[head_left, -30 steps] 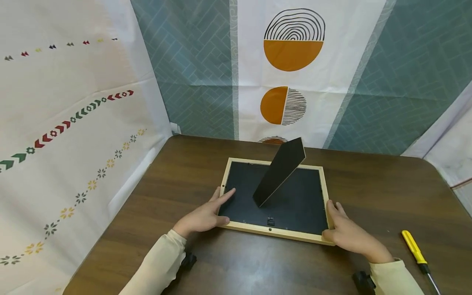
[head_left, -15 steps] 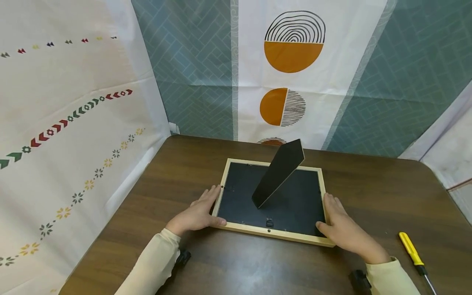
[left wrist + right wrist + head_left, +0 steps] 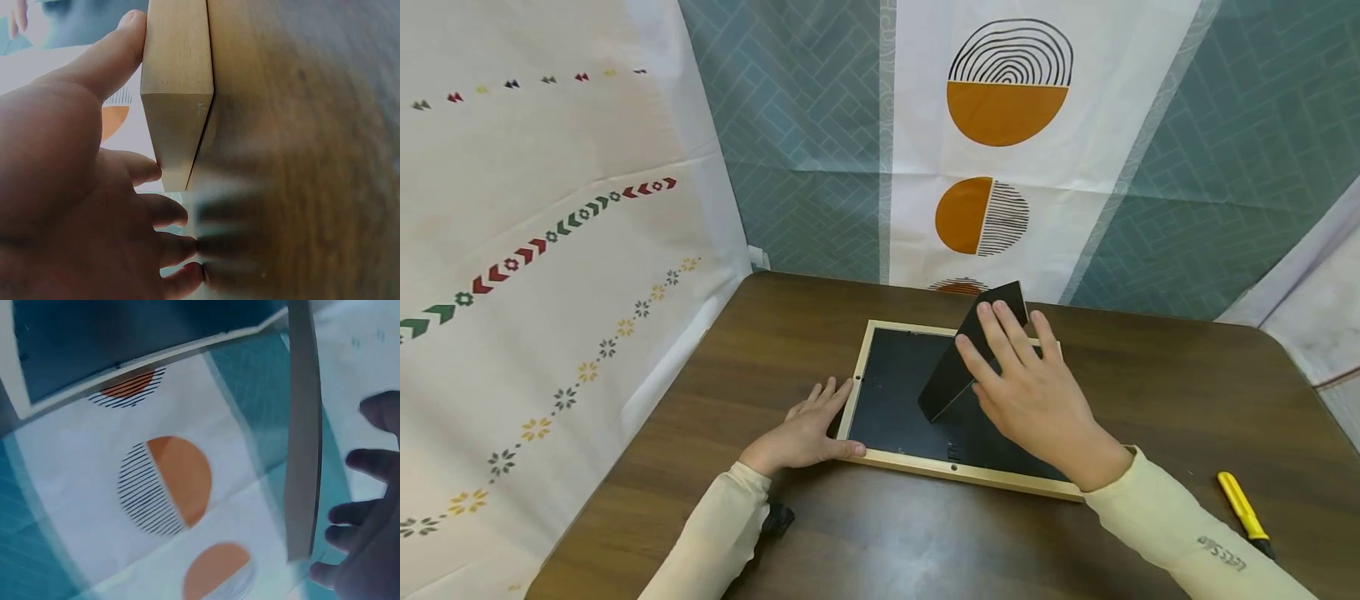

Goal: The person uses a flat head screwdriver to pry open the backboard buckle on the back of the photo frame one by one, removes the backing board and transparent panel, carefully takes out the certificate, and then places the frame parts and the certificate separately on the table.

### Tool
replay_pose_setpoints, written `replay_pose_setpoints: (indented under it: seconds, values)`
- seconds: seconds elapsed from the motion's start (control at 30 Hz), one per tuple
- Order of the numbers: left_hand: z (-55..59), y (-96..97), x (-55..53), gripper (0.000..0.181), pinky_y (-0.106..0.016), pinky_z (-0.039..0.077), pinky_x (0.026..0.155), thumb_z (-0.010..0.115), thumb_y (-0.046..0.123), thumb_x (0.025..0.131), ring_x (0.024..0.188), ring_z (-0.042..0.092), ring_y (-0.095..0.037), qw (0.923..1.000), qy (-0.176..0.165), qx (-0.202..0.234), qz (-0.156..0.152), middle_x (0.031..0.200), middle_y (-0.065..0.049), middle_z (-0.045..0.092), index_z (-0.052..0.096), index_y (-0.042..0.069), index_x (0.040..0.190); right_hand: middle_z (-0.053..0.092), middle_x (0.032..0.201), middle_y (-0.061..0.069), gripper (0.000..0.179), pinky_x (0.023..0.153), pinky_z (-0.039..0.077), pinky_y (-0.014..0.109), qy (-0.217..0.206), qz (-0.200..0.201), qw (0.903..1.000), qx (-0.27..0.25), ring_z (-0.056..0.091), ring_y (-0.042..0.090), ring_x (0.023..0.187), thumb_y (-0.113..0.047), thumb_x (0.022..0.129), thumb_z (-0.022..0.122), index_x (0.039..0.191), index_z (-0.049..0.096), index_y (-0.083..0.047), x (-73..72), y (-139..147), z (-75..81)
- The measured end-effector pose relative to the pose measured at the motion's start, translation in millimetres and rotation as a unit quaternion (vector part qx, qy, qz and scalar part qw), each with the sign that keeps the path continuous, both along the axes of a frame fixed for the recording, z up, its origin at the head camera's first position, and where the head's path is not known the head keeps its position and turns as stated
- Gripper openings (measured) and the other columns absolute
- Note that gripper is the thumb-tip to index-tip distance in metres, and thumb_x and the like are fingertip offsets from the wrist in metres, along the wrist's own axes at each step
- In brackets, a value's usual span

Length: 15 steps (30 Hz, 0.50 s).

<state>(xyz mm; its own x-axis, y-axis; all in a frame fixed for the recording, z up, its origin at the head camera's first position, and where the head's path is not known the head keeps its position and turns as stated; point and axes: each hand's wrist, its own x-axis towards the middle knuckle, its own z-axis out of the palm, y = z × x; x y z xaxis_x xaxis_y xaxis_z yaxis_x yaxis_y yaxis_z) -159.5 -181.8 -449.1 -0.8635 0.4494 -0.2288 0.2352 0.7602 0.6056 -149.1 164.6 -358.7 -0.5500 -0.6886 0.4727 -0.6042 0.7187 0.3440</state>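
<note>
A picture frame [image 3: 910, 461] with a pale wooden border lies face down, its black backing up. The easel leg [image 3: 951, 372] is folded out and slants up toward the far right. My left hand [image 3: 797, 433] is at the near left corner, thumb on the border and fingers along the left side. In the left wrist view the thumb [image 3: 122, 53] lies against the wood, other fingertips down by the table. My right hand [image 3: 1037, 404] is raised over the frame, fingers spread, overlapping the leg's upper part. The right wrist view shows the fingers beside the leg [image 3: 303, 444], apart from it.
A yellow-handled screwdriver [image 3: 1240, 504] lies on the brown wooden table [image 3: 760, 358] at the right, its shaft hidden behind my right sleeve. Patterned cloths [image 3: 805, 142] hang along the table's back and left sides.
My right hand has left the frame's right side and moved up and left to the easel leg. Earlier, my left index finger left the backing for the left side. The frame stays put.
</note>
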Motion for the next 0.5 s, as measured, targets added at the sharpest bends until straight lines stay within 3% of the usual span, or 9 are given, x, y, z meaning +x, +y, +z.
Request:
replay_pose_setpoints:
  seconds: [0.1, 0.23, 0.33, 0.5]
  values:
    - [-0.7, 0.9, 0.8, 0.108, -0.067, 0.005, 0.114, 0.074, 0.058, 0.087, 0.151, -0.003, -0.042, 1.0, 0.0, 0.004, -0.002, 0.166, -0.022, 0.002, 0.01, 0.018, 0.164, 0.025, 0.159, 0.031, 0.069, 0.116, 0.015, 0.062, 0.012, -0.014, 0.9976, 0.067, 0.02, 0.044, 0.148, -0.041, 0.093, 0.067, 0.148, 0.049, -0.003, -8.3, -7.3, -3.7]
    - [-0.3, 3.0, 1.9, 0.108, -0.065, 0.005, 0.115, 0.073, 0.058, 0.087, 0.151, -0.003, -0.041, 1.0, -0.003, 0.004, -0.002, 0.166, -0.02, 0.002, 0.01, 0.018, 0.164, 0.028, 0.158, 0.03, 0.066, 0.116, 0.012, 0.062, -0.007, -0.017, 0.9958, 0.09, 0.024, 0.044, 0.147, -0.052, 0.104, 0.046, 0.148, 0.051, -0.003, -17.9, 1.0, -15.6]
    - [0.8, 2.9, 2.3, 0.108, -0.064, 0.005, 0.115, 0.073, 0.059, 0.087, 0.152, -0.003, -0.04, 1.0, -0.004, 0.002, -0.001, 0.167, -0.02, 0.002, 0.01, 0.018, 0.164, 0.03, 0.158, 0.029, 0.071, 0.115, 0.011, 0.065, -0.053, -0.035, 0.9951, 0.075, 0.027, 0.045, 0.146, -0.06, 0.106, 0.032, 0.148, 0.052, -0.007, -23.1, 14.2, -27.9]
    - [2.0, -0.5, 2.5, 0.108, -0.063, 0.005, 0.116, 0.073, 0.059, 0.087, 0.152, -0.003, -0.039, 1.0, -0.005, -0.002, 0.006, 0.166, -0.02, 0.003, 0.01, 0.018, 0.164, 0.031, 0.157, 0.028, 0.07, 0.111, 0.014, 0.07, -0.166, -0.077, 0.9824, 0.036, 0.028, 0.046, 0.145, -0.061, 0.101, 0.047, 0.148, 0.053, -0.01, -30.5, 30.3, -49.0]
